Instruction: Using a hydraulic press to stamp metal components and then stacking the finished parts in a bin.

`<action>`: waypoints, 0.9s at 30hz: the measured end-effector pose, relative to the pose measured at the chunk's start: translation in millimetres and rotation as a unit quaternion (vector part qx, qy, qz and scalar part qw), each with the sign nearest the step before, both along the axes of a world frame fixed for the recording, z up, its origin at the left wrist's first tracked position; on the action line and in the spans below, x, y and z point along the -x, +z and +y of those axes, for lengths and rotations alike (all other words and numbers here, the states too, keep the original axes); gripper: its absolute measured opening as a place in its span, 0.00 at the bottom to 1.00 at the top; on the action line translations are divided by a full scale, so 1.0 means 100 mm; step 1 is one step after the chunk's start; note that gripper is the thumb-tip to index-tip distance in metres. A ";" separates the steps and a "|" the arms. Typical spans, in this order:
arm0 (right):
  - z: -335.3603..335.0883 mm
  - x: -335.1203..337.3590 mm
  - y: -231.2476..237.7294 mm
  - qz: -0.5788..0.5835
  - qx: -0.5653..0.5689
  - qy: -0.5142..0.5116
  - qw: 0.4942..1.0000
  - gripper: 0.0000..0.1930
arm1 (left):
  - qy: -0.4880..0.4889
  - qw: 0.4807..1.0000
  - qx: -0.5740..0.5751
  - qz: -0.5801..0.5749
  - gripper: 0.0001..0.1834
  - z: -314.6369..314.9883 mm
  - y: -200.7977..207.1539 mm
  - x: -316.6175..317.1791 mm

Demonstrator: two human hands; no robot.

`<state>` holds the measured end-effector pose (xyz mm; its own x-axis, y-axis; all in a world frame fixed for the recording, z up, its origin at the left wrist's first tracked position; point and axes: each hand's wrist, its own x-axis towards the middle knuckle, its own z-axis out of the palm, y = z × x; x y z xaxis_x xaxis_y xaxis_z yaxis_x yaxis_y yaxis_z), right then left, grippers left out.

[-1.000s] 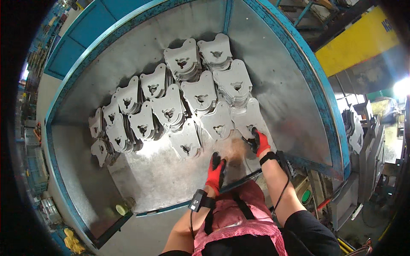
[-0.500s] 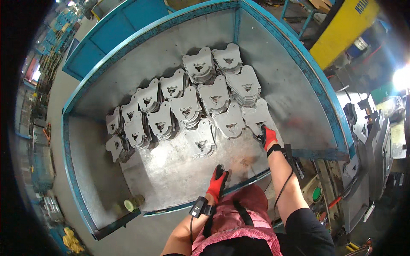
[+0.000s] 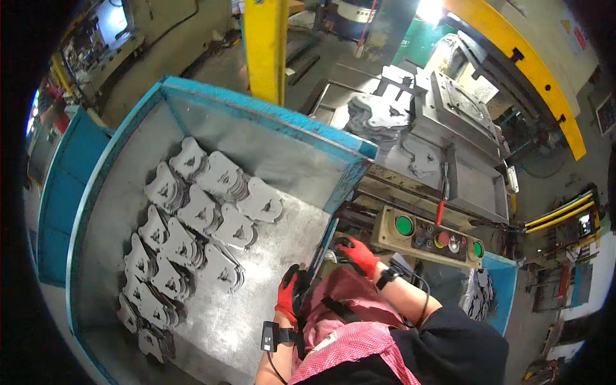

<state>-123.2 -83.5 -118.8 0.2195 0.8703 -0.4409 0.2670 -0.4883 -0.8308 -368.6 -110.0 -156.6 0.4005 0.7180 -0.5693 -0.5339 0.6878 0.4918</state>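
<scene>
My left hand (image 3: 288, 294), in a red glove with black fingers, is at the near edge of the blue-rimmed metal bin (image 3: 269, 119). Its fingers point forward, loosely apart, and I see nothing in them. My right hand (image 3: 360, 256), gloved alike, is just outside the bin's corner, left of the control panel (image 3: 385, 234). Its fingers are slightly bent and apart, with no part visible in them. Inside the bin, grey flat metal plates with a cut-out stand in several stacks; the nearest stack (image 3: 219, 268) lies left of my left hand.
The control panel carries green buttons (image 3: 404, 225) and a red knob (image 3: 442, 239). Beyond it is a press bed with more plates (image 3: 380, 112) and a red-handled tool (image 3: 440, 212). A yellow post (image 3: 264, 51) rises behind the bin. Another blue bin (image 3: 504, 282) stands at the right.
The view has swung right toward the press and control panel. My right hand has left the plate stack at the bin's right and come back outside its corner. My left hand stays near the rim.
</scene>
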 end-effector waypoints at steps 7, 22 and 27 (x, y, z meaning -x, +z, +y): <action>0.12 -1.15 0.64 -0.061 -0.158 -0.070 0.983 0.20 | -0.179 0.962 -0.178 0.106 0.27 0.46 0.42 -0.90; 1.64 -3.86 0.64 -0.501 -0.075 0.078 0.858 0.35 | -0.291 0.732 -0.610 0.083 0.30 1.25 -0.11 -3.96; 1.65 -3.86 0.52 -0.527 -0.017 0.077 0.846 0.32 | -0.216 0.971 0.067 -0.074 0.26 1.32 0.07 -4.59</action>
